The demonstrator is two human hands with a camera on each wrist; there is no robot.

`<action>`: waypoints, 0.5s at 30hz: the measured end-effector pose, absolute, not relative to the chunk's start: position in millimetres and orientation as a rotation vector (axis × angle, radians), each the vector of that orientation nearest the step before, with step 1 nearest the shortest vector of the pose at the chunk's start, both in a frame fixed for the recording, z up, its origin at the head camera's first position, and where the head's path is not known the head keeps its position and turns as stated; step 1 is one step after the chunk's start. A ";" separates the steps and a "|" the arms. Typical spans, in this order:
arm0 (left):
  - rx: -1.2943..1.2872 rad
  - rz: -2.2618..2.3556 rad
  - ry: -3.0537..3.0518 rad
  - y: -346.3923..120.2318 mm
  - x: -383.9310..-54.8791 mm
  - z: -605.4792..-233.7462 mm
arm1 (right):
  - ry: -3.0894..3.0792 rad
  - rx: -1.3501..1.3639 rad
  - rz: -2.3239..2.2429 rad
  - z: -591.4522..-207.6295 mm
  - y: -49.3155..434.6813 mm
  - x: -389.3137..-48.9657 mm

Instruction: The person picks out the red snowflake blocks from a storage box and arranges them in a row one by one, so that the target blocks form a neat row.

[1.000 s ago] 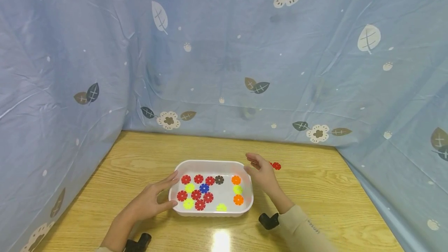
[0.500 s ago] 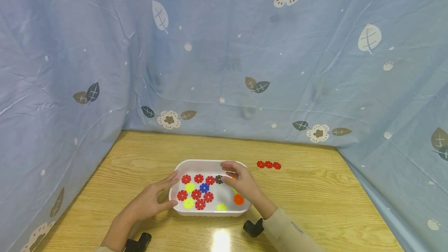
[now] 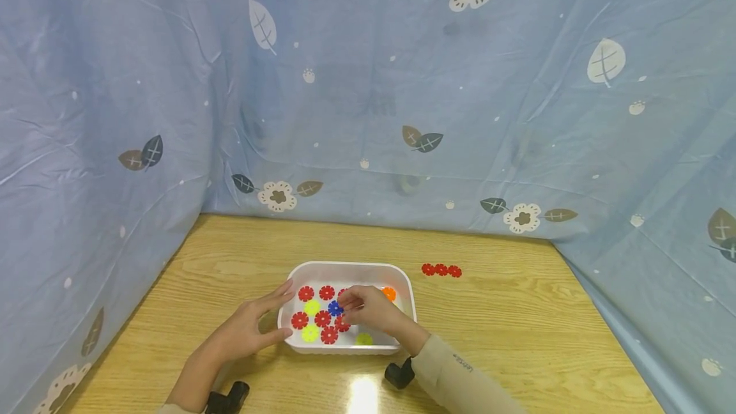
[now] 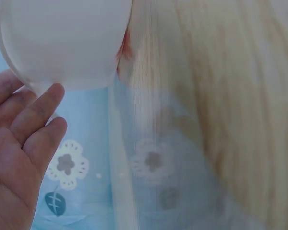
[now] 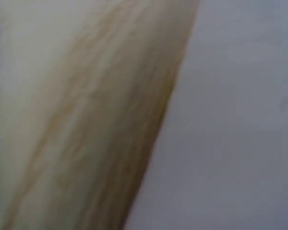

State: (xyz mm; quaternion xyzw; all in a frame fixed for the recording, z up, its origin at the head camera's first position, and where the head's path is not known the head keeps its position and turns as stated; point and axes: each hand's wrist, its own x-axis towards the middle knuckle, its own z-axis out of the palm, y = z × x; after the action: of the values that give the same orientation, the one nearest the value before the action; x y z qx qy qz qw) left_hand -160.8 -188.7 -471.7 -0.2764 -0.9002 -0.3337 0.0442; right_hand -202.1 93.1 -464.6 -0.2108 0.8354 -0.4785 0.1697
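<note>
A white plastic tray (image 3: pixel 345 349) stands on the table with flower-shaped plastic discs lying in it. My left hand (image 3: pixel 246 331) holds the tray's left end, thumb at the near corner and fingers at the far one; the left wrist view shows several fingers of the left hand (image 4: pixel 29 129) against the tray's wall (image 4: pixel 62 43). My right hand (image 3: pixel 376 312) is over the middle of the tray, its fingertips right by a blue disc (image 3: pixel 335 308) and just above a red disc (image 3: pixel 342 324). It hides the dark disc and parts of other discs.
Three red discs (image 3: pixel 441 270) lie in a row on the wooden table (image 3: pixel 506 312), behind and right of the tray. A blue patterned cloth (image 3: pixel 368 114) hangs along the back and both sides. The right wrist view is blurred.
My right hand has moved left from beside the tray's right end to over its middle, uncovering the red row on the table. The left hand and tray stay put.
</note>
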 end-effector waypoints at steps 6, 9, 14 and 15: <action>-0.837 -1.031 -2.754 -188.5 -160.5 -471.5 | 2.449 -0.566 -1.218 -468.8 92.0 -200.3; -0.837 -1.031 -2.758 -188.3 -160.5 -470.9 | 2.470 -0.578 -1.179 -470.9 91.2 -198.9; -0.841 -1.022 -2.760 -188.3 -160.1 -469.9 | 2.544 -0.663 -1.093 -473.8 88.1 -198.0; -0.842 -1.023 -2.758 -188.2 -160.0 -469.8 | 2.565 -0.689 -1.064 -474.0 87.5 -197.8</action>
State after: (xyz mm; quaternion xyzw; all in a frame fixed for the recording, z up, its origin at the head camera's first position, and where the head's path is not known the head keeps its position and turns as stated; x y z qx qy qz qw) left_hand -160.0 -188.2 -469.8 -0.2748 -0.9006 -0.3342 0.0410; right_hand -197.8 87.5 -474.0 -0.2384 0.8877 -0.3683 0.1396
